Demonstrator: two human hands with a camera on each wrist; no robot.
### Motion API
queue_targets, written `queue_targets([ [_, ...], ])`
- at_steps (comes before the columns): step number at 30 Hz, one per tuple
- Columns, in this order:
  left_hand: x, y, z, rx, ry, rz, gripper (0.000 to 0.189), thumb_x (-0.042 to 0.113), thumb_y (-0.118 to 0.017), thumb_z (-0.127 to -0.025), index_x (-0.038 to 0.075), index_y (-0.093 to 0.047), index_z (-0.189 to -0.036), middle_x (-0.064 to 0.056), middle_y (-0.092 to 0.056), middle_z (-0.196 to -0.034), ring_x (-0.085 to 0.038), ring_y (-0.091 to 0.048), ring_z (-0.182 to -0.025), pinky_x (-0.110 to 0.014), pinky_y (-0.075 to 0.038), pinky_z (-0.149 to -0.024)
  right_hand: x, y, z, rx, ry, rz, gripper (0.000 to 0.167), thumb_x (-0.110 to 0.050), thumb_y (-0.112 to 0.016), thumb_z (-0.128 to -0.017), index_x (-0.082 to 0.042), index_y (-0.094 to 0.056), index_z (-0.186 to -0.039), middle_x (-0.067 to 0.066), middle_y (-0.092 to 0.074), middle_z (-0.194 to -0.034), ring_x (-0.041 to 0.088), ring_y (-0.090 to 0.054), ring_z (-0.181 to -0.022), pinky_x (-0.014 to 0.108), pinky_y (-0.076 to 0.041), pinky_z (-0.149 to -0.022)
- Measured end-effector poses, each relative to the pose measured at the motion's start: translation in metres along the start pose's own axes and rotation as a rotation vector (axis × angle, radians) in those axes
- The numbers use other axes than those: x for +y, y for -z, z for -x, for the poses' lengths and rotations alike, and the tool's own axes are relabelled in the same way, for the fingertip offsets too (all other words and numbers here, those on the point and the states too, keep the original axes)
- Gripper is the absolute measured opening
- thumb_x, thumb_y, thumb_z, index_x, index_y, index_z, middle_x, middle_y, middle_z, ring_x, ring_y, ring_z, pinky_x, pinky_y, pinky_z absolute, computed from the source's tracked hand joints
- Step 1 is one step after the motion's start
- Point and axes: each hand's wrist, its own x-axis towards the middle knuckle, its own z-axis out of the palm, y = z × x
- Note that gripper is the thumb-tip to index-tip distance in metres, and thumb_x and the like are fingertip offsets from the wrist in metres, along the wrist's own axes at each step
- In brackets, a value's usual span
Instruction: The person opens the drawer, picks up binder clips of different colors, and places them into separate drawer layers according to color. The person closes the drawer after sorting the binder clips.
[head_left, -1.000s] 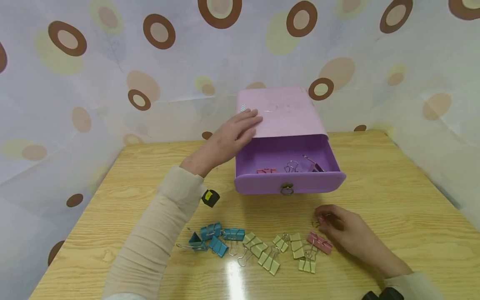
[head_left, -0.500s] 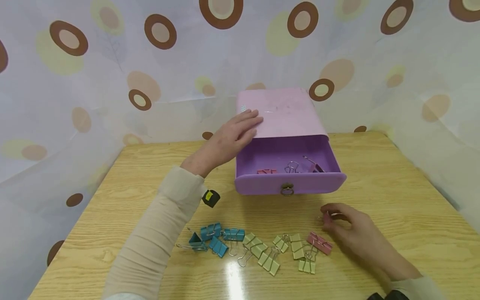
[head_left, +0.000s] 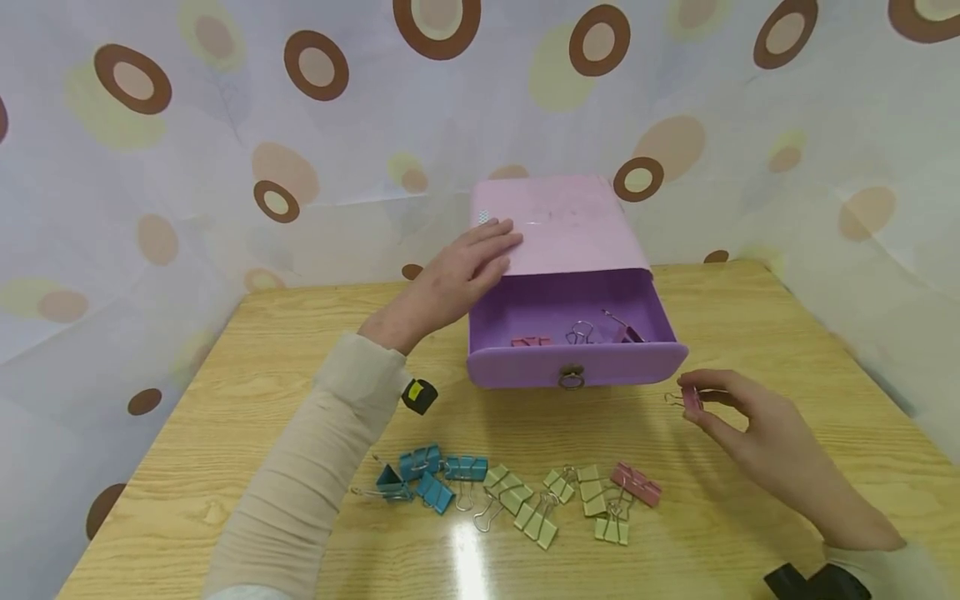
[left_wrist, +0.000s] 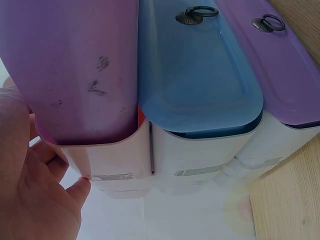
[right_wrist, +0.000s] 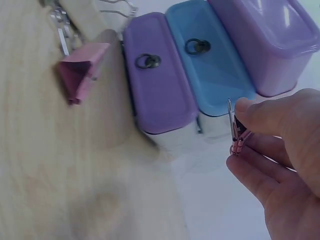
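Note:
My left hand (head_left: 450, 275) rests on the upper left edge of a pink drawer cabinet (head_left: 573, 225), fingers fairly straight. Its top purple drawer (head_left: 517, 368) is pulled out. Inside lie a pink binder clip (head_left: 531, 341) and other clips, partly hidden by the drawer front. To the right of that front, my right hand (head_left: 772, 442) pinches a small pink binder clip (head_left: 692, 399) between thumb and fingers, above the table. In the right wrist view the held clip (right_wrist: 239, 142) shows its wire handle pointing up. Another pink binder clip (head_left: 636, 485) lies on the table.
Several blue binder clips (head_left: 467, 468) and several yellow-green ones (head_left: 508, 489) lie along the front of the wooden table (head_left: 300, 533). Beneath the pulled-out drawer, a blue drawer (left_wrist: 200, 75) and a lower purple drawer (left_wrist: 290, 70) are pushed in. A patterned cloth (head_left: 360, 150) hangs behind.
My right hand has lifted the pink binder clip off the table area and carried it up and to the right, nearer the drawer's right end. My left hand stays in place.

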Motion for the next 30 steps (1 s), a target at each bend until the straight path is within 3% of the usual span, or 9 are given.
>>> queue_targets([
  [5,-0.001,0.000,0.001,0.004,0.000,0.002,0.046,0.028,-0.042,-0.107,0.014,-0.044,-0.150,-0.002,-0.031,-0.163,-0.015,-0.019,-0.154,-0.030,-0.015,-0.127,-0.004,0.016,-0.013,0.031,0.027,0.021,0.048,0.010,-0.079,-0.075,-0.010,-0.068,-0.118,-0.027,-0.062,-0.111,-0.020,-0.056,-0.102,-0.002,-0.041,-0.091],
  [9,-0.001,0.000,0.001,0.002,-0.002,0.000,0.046,0.028,-0.041,-0.107,0.014,-0.043,-0.151,-0.002,-0.031,-0.163,-0.015,-0.019,-0.154,-0.029,-0.015,-0.126,-0.009,0.030,-0.025,0.040,0.056,0.042,0.054,0.013,-0.079,-0.074,-0.010,-0.066,-0.120,-0.031,-0.059,-0.113,-0.019,-0.056,-0.105,-0.002,-0.039,-0.093],
  [17,0.000,0.000,0.001,0.005,-0.014,0.001,0.046,0.027,-0.041,-0.107,0.013,-0.043,-0.150,-0.002,-0.031,-0.162,-0.015,-0.019,-0.154,-0.029,-0.015,-0.126,-0.018,0.048,-0.053,0.092,0.178,0.057,0.061,0.019,-0.080,-0.067,-0.005,-0.067,-0.122,-0.018,-0.065,-0.114,-0.015,-0.057,-0.107,0.002,-0.041,-0.096],
  [20,0.000,0.000,0.001,0.004,-0.014,0.000,0.046,0.028,-0.041,-0.107,0.014,-0.043,-0.151,-0.002,-0.031,-0.163,-0.015,-0.019,-0.154,-0.029,-0.015,-0.126,-0.025,0.051,-0.063,0.097,0.181,0.068,0.058,0.017,-0.079,-0.070,-0.007,-0.067,-0.122,-0.009,-0.068,-0.110,-0.015,-0.057,-0.105,0.002,-0.041,-0.096],
  [30,0.002,-0.001,0.001,-0.003,-0.012,-0.004,0.047,0.029,-0.040,-0.107,0.014,-0.042,-0.152,-0.002,-0.029,-0.163,-0.015,-0.017,-0.154,-0.029,-0.015,-0.127,-0.056,0.055,-0.092,0.051,0.162,0.109,0.050,0.006,-0.079,-0.079,-0.016,-0.067,-0.123,-0.007,-0.069,-0.110,-0.018,-0.054,-0.105,0.001,-0.038,-0.087],
])
